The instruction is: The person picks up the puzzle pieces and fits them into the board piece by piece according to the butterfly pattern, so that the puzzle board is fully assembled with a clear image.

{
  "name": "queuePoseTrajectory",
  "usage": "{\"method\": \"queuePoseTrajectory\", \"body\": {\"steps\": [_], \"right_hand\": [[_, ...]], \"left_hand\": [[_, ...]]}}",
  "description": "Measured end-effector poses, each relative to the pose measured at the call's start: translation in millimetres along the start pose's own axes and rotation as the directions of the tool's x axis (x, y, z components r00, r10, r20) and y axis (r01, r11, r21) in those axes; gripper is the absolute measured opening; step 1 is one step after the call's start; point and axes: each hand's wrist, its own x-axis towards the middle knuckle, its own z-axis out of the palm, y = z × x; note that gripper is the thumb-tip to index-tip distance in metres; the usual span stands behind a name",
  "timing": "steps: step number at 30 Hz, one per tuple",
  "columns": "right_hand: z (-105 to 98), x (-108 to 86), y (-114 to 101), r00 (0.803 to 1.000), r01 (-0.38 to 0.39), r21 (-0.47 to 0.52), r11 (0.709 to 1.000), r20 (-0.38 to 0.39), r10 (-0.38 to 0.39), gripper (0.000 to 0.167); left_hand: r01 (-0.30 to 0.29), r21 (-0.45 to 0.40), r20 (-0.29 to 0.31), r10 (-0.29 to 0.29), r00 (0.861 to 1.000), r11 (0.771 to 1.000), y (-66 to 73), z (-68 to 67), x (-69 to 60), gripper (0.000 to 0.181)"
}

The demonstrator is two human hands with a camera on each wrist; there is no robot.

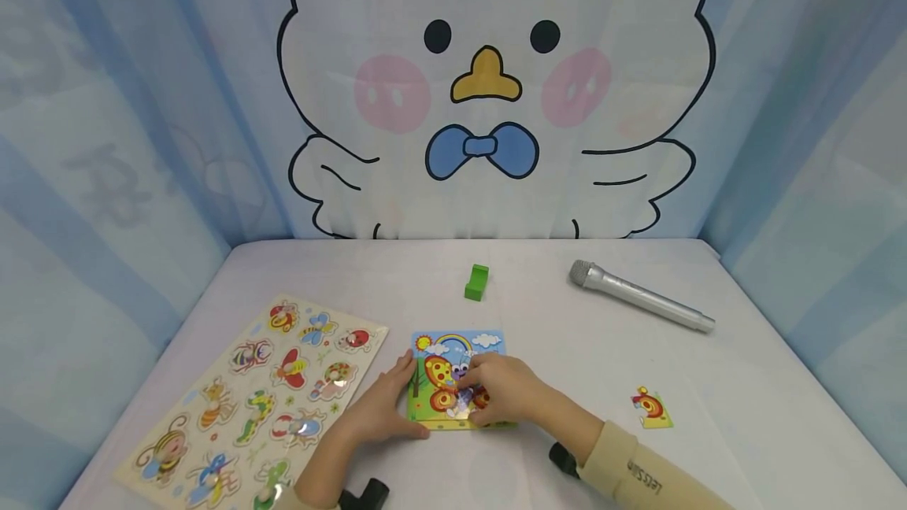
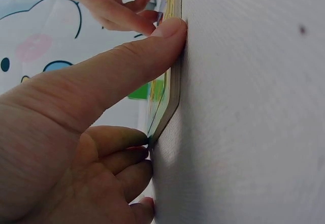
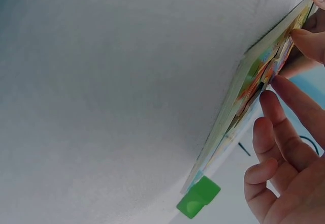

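Observation:
A small jigsaw puzzle board with a bright butterfly picture lies flat on the table in front of me. My left hand holds it at its near left corner, fingers at the left side and thumb along the near edge. Over the picture, my right hand pinches a puzzle piece between thumb and index finger. That piece sits slightly tilted among the others, partly covered by the fingers. In the right wrist view the remaining fingers are bent and hold nothing.
To the left lies a large insect board. Beyond the puzzle stands a green block. A silver microphone lies at the back right, and a loose puzzle piece lies on the right. Curtains surround the white table.

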Motion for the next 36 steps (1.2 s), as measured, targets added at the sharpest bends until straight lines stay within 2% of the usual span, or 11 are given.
{"method": "queuePoseTrajectory", "body": {"steps": [23, 31, 36], "right_hand": [[2.1, -2.5, 2.3, 0.999, 0.042, 0.029, 0.999, 0.002, -0.042, 0.033], [3.8, -6.1, -4.8, 1.000, 0.030, -0.031, 0.999, 0.003, -0.030, 0.029], [3.7, -6.8, -9.3, 1.000, 0.009, -0.048, 0.999, -0.011, -0.009, 0.027]], "left_hand": [[-0.006, -0.007, 0.004, 0.006, 1.000, 1.000, 2.2, 0.0, 0.4, 0.102], [0.017, -0.013, 0.006, -0.017, 1.000, 1.000, -1.6, 0.6, -0.2, 0.103], [0.009, -0.017, 0.008, -0.009, 1.000, 1.000, -2.8, 1.6, -0.6, 0.103]]}}
